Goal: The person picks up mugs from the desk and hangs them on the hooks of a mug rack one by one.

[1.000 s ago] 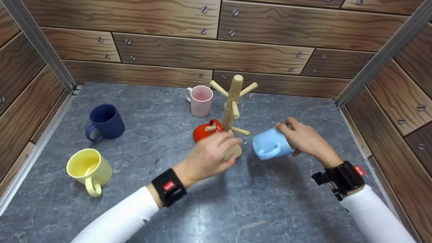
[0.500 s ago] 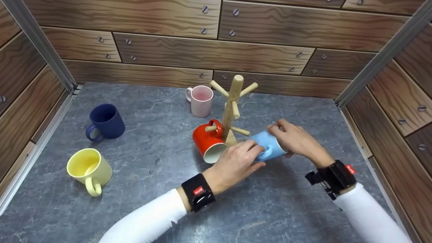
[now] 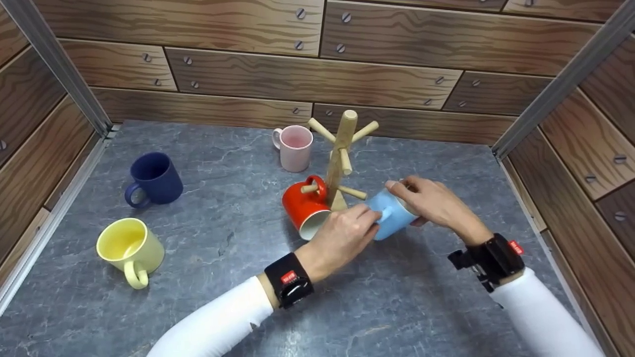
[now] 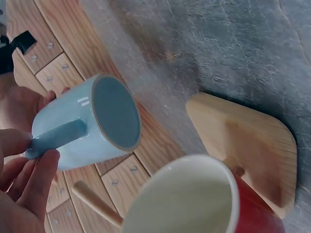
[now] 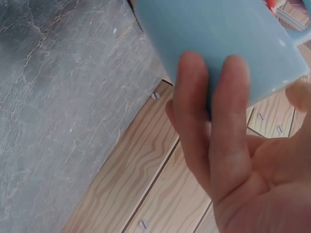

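Note:
A light blue mug (image 3: pixel 394 225) is held tilted in the air, just right of a wooden mug tree (image 3: pixel 346 129). My left hand (image 3: pixel 340 235) pinches its handle (image 4: pixel 63 133) between thumb and fingers, as the left wrist view shows, with the mug's base toward that camera. My right hand (image 3: pixel 439 206) grips the mug at its rim end; in the right wrist view two fingers (image 5: pixel 231 107) lie along its outside. By its handle a red mug (image 3: pixel 302 206) hangs on the tree's lower left peg, mouth toward me. A lower right peg (image 3: pixel 353 192) points toward the blue mug.
A pink mug (image 3: pixel 296 151) stands behind the tree to the left. Farther left stand a dark blue mug (image 3: pixel 163 183) and a yellow mug (image 3: pixel 144 253). Wood-patterned walls (image 3: pixel 238 74) enclose the grey marbled tabletop (image 3: pixel 223 307) at back and sides.
My left hand has moved right, from in front of the red mug to the blue mug's handle. The blue mug has shifted left toward the tree and turned, with my right hand on it.

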Tool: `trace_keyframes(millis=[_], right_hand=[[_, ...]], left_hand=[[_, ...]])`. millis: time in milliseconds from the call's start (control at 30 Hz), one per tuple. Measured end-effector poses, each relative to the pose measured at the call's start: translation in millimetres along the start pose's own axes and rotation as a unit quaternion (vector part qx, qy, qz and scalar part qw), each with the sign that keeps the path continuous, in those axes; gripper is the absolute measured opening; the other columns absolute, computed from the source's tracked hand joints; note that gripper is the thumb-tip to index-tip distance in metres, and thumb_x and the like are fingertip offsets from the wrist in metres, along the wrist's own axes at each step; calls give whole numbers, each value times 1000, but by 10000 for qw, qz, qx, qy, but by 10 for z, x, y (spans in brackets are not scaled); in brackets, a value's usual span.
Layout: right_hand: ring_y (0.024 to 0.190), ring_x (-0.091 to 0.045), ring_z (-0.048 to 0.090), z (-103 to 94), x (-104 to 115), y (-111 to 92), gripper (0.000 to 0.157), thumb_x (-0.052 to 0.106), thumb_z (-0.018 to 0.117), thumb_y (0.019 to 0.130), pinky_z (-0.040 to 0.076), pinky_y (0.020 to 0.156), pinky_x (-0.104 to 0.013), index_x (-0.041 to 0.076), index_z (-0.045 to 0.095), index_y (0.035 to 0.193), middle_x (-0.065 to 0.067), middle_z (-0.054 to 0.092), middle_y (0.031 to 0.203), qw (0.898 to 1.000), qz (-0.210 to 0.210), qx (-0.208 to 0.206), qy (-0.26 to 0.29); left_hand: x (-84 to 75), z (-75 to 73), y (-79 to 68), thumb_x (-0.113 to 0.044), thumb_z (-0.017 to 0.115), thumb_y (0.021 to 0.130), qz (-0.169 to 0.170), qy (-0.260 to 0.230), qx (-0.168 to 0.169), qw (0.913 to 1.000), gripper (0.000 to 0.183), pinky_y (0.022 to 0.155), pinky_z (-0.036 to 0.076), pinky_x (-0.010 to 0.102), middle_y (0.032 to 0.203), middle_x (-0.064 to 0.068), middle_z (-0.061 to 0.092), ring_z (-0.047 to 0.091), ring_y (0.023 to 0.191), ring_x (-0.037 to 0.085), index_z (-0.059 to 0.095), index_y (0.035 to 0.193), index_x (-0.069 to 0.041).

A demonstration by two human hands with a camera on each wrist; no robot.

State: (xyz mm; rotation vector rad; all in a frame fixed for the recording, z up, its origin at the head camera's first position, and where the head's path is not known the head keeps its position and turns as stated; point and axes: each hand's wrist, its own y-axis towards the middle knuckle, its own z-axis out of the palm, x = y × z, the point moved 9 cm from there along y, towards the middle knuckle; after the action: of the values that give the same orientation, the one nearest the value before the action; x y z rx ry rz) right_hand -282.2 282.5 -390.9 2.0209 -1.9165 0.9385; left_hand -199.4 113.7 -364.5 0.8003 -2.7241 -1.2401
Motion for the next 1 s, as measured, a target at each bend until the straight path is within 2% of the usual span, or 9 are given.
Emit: trace_keyframes(millis=[167,367,567,833,1000], right_hand=[[91,-29,70,-8,53,27,90,78,47,94,62,64,-36,8,48,151,-23,62,130,9999,-116,-10,53],[94,-31,69,-35,120,97,91,79,47,93,61,66,-36,9,48,151,-22,63,131,9997,-145,-203,-67],[102,-34,69,-62,168,187,90,79,47,93,63,69,-38,9,50,149,-21,61,135,9994,-81,-296,-162],[84,-28,72,-34,249,316,88,78,49,93,61,63,-36,8,53,147,-21,65,130,9982,-222,-368,-417],[76,-27,71,-1,277,395,86,79,50,92,59,59,-34,10,56,144,-17,68,121,9982,-237,-353,-431]], left_hand=[[106,-33,1,-11,80,92,-235,-187,-49,9995,19,74,60,22,94,6,70,72,82,15,75,109,-3],[196,-75,31,-15,80,92,-473,-69,-38,9988,23,72,61,24,97,7,74,74,84,15,75,112,-3],[283,-101,51,-14,80,92,-616,-79,-57,9981,23,81,61,26,104,6,76,75,92,15,75,112,-4],[381,-133,26,-12,82,90,-681,-35,-159,9975,22,83,61,29,105,8,77,75,94,18,74,109,-4],[423,-136,2,-8,79,92,-603,-64,-164,9980,20,81,62,31,104,10,76,75,93,20,73,110,-4]])
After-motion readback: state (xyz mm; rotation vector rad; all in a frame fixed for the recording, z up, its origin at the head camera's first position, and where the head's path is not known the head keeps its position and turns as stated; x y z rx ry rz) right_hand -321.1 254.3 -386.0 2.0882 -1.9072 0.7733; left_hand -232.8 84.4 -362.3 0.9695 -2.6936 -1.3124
